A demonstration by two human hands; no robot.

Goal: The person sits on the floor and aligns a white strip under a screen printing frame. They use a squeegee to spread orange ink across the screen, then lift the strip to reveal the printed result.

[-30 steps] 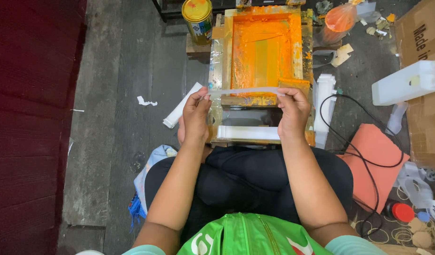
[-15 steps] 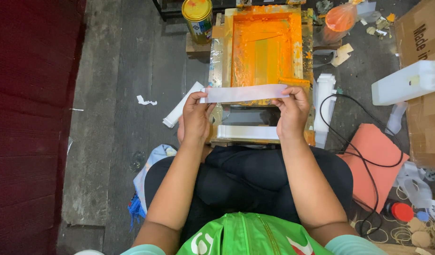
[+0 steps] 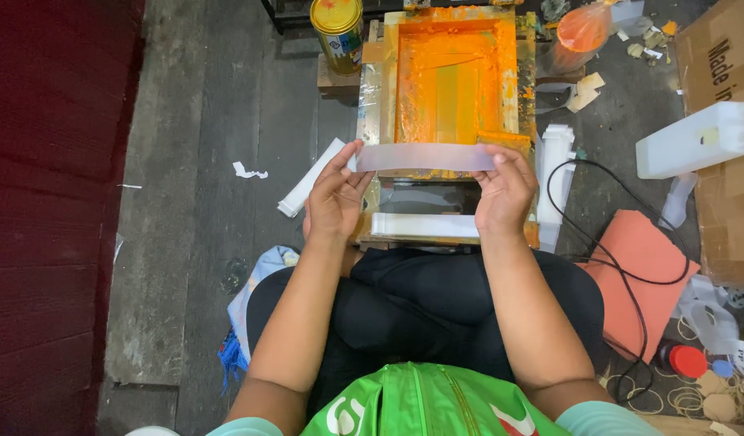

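A long pale grey strip (image 3: 424, 157) is held flat between both hands, just above the near end of a wooden printing frame (image 3: 370, 97) smeared with orange ink. My left hand (image 3: 333, 198) pinches the strip's left end. The right end is pinched by my right hand (image 3: 508, 192). Below the strip, between my hands, a white strip (image 3: 424, 226) lies on the frame's base near my lap.
A yellow ink can (image 3: 337, 31) stands left of the frame. A stack of white strips (image 3: 310, 178) lies on the floor at left, another stack (image 3: 554, 161) at right. A white jug (image 3: 695, 141), cardboard boxes, a black cable (image 3: 614, 266) and an orange sheet (image 3: 643, 274) crowd the right.
The strip, seen edge-on and thin a second ago, has been turned flat and lifted slightly toward me. Both hands stayed at its ends.
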